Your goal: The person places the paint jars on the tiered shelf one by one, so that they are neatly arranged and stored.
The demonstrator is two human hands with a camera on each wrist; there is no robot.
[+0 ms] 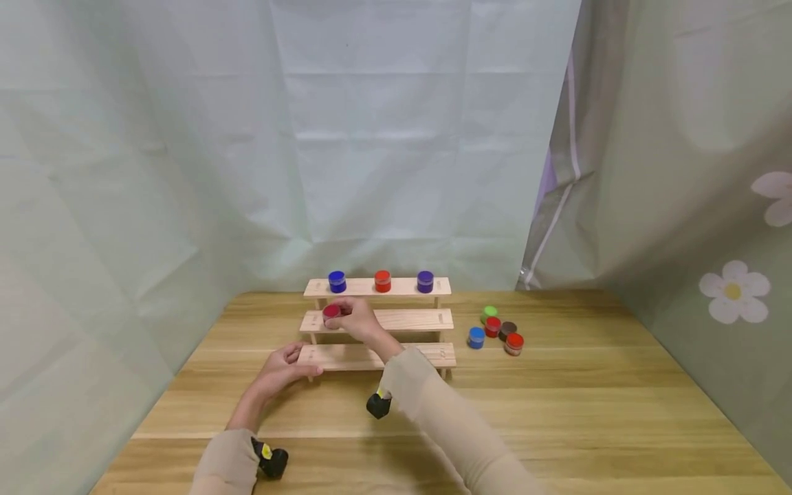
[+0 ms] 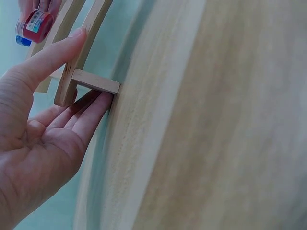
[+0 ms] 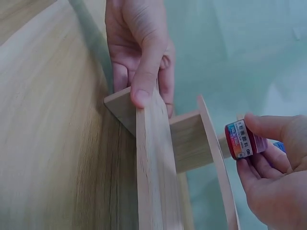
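Note:
A three-step wooden display rack [image 1: 408, 319] stands on the table. At the left end of its lowest step, my left hand [image 1: 278, 371] grips the board, thumb on the front edge and fingers round the end by the leg. My right hand [image 1: 359, 320] pinches a small dark red paint jar [image 1: 331, 315] at the left end of the middle step. The jar's printed label [image 3: 242, 138] shows between thumb and fingers in the right wrist view. Along the top step stand a blue jar [image 1: 337, 282], a red-orange jar [image 1: 383, 281] and a purple jar [image 1: 425, 282].
To the right of the rack several more jars sit grouped on the wooden table [image 1: 588, 412]: a light blue jar [image 1: 476, 337], a green jar [image 1: 489, 315], a dark brown jar [image 1: 508, 331] and red ones [image 1: 514, 344]. A pale curtain [image 1: 383, 172] hangs behind.

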